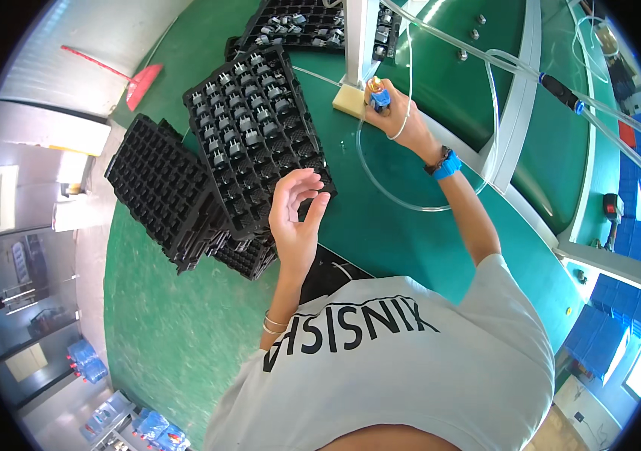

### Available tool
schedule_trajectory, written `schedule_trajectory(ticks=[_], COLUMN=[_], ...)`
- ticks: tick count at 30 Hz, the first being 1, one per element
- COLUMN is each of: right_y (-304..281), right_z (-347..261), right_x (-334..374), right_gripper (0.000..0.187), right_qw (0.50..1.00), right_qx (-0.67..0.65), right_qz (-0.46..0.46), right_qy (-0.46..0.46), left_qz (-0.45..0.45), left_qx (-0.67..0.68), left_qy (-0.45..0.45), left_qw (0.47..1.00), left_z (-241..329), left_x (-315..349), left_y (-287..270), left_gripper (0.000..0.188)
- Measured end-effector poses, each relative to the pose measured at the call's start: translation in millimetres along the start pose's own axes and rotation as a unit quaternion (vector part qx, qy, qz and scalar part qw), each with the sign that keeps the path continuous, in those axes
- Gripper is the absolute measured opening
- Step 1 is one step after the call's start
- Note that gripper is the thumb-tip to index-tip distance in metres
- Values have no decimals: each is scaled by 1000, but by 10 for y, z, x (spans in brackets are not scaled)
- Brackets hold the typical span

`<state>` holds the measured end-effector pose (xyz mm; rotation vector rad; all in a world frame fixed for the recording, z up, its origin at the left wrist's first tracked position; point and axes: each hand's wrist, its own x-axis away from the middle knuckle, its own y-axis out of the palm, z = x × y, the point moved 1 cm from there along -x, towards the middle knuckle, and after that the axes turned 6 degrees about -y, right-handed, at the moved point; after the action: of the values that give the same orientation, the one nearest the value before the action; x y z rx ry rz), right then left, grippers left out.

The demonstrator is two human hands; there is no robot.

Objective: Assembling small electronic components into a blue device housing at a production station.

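My right hand [394, 113] is far out over the green table [395, 225], shut on a small blue and brass part [378, 98] held against a yellow sponge block [350, 101] at the foot of a white post [360, 37]. My left hand [296, 214] hovers with fingers apart and empty over the near corner of a black tray [256, 135] filled with several small grey parts. A blue wristband sits on my right wrist [447, 164].
A stack of empty black trays [162, 188] lies left of the filled one. Another filled tray [313, 26] is at the far edge. Clear tubing [410, 203] loops across the table. A red broom [136, 79] lies on the floor at left. Blue crates [613, 323] stand at right.
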<state>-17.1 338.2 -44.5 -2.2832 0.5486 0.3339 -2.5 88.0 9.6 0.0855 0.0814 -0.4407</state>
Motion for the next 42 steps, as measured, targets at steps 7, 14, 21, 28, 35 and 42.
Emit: schedule_trajectory(ticks=[7, 14, 21, 28, 35, 42], right_y=[-39, -54, -32, -34, -44, -16], right_z=[-15, 32, 19, 35, 48, 93], right_x=[7, 9, 5, 11, 30, 33], right_gripper=[56, 58, 61, 55, 58, 56], right_qw=[999, 996, 996, 996, 998, 999], right_qx=[-12, -57, -35, -65, -12, -4], right_qz=[-13, -9, 6, -1, -1, 8], right_qy=[-37, -64, -86, -62, -64, -48], left_qz=[14, 13, -20, -39, -15, -141], left_qx=[-4, -402, -509, -552, -539, -54], left_qy=[-4, 107, 97, 124, 160, -107], left_qw=[1000, 909, 855, 824, 827, 983], left_z=[-53, -67, -208, -353, -226, 8], left_x=[-113, -899, -1183, -1262, -1232, -726], left_y=[-118, -604, -695, -560, -526, -321], left_gripper=[31, 26, 26, 20, 14, 15])
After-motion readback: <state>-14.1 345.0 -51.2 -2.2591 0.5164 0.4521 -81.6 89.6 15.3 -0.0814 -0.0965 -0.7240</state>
